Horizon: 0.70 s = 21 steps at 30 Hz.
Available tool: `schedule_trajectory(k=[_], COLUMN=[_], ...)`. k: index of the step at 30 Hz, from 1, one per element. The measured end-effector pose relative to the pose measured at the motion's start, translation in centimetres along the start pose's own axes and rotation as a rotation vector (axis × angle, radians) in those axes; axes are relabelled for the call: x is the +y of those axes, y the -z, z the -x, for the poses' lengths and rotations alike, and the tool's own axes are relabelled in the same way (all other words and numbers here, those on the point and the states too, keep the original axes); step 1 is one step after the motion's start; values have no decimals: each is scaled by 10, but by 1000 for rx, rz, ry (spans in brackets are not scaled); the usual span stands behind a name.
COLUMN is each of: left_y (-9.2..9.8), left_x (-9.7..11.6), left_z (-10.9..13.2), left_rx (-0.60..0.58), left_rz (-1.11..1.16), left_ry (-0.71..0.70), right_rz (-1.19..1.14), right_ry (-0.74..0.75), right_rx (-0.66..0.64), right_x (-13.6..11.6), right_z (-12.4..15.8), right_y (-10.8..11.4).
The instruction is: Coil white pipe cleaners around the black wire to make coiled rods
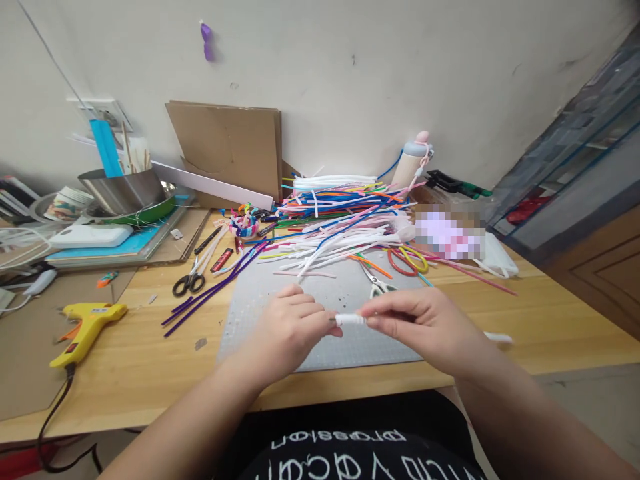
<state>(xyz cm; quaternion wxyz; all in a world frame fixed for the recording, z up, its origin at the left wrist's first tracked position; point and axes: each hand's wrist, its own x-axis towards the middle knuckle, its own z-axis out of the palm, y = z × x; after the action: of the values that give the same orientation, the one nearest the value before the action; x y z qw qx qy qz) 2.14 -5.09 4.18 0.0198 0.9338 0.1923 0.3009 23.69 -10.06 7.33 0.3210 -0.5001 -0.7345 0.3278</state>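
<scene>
White pipe cleaner (350, 320) right in the middle of the action, pinched at both ends of its visible stretch. The left hand (290, 327) has thumb and fingertips closed on one end and the right hand (425, 323) is clamped on the other. The two hands are close together, with only a short bare piece showing between them. Its long axis runs left to right, roughly in line with the near edge of the wooden table (150, 360), dipping slightly toward the right. A white tip pokes out past the right wrist and looks like the same stem pointing rightward. All of this hovers just above the grey cutting mat (260, 293).

Over to the containers. A metal pot (120, 190) sits far left at the back, with a blue strip (106, 148) and some wooden sticks (127, 150) standing upright in it. It rests in a green-rimmed pan (150, 212), and what else lies inside either one is hidden. A pale bottle (413, 160) stands upright by the wall with its cap on.

Behind the mat sprawls a big pile of pipe cleaners (345, 207) in many colours, mostly lying left to right. Purple stems (215, 290) slant off the mat's left edge. Black-handled scissors (193, 277) lie just beside them, and a yellow glue gun (87, 327) lies well off to the left.
</scene>
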Motion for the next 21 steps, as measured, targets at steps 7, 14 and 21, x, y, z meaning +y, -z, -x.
schedule_trajectory(k=[7, 14, 21], left_y=[0, -2, -21], left_x=[14, 7, 9], left_z=[2, -3, -1], left_rx=[20, -61, -116], left_rz=[-173, 527, 1555], left_ry=[85, 517, 1079], right_rz=[460, 609, 589], right_ry=[96, 346, 480], right_rx=[120, -92, -60], right_x=[10, 1, 0], right_z=[1, -2, -11], right_y=[-13, -4, 4])
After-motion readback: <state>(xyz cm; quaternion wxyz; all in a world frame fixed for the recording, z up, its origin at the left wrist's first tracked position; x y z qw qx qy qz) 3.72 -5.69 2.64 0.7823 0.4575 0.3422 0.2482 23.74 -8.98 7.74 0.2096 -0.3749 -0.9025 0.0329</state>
